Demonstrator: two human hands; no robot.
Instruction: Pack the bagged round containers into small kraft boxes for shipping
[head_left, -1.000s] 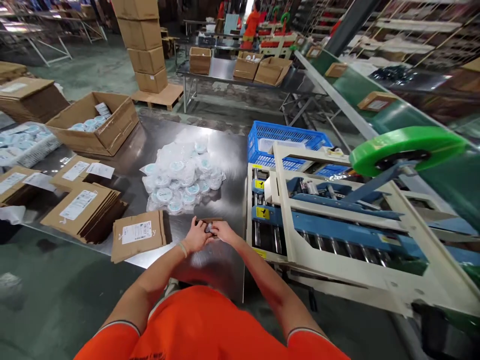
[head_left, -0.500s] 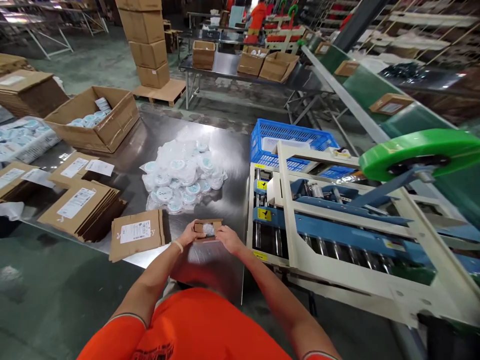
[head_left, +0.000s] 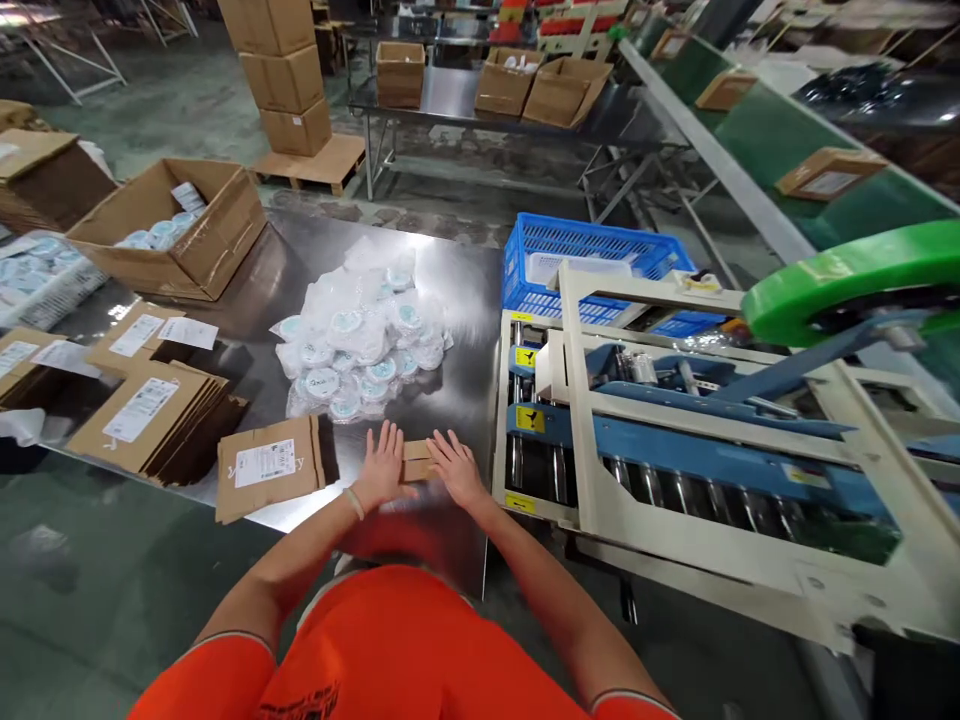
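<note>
A small brown cardboard box [head_left: 417, 461] lies on the metal table [head_left: 457, 540], its top flaps folded over. My left hand [head_left: 381, 468] rests flat on its left side with the fingers stretched out. On the right side of the box, my right hand [head_left: 454, 466] presses down, also with fingers extended. What the box holds is hidden now. Beyond my hands is a heap of bubble-wrapped round items with pale blue labels [head_left: 360, 340]. To the left of my left hand lies a stack of flat cardboard boxes [head_left: 266, 468] with a white label on top.
Along the right edge stands a roller machine [head_left: 551, 420] with a green tape roll [head_left: 862, 270]. Behind it is a blue crate [head_left: 600, 240]. More flat cartons [head_left: 146, 410] and an open carton [head_left: 217, 245] occupy the table's left side. A green conveyor [head_left: 765, 150] carries boxes at upper right.
Half a second ago the small box was open with a bubble-wrapped item inside, gripped at both ends. Now its flaps are folded over and both hands lie spread on it.
</note>
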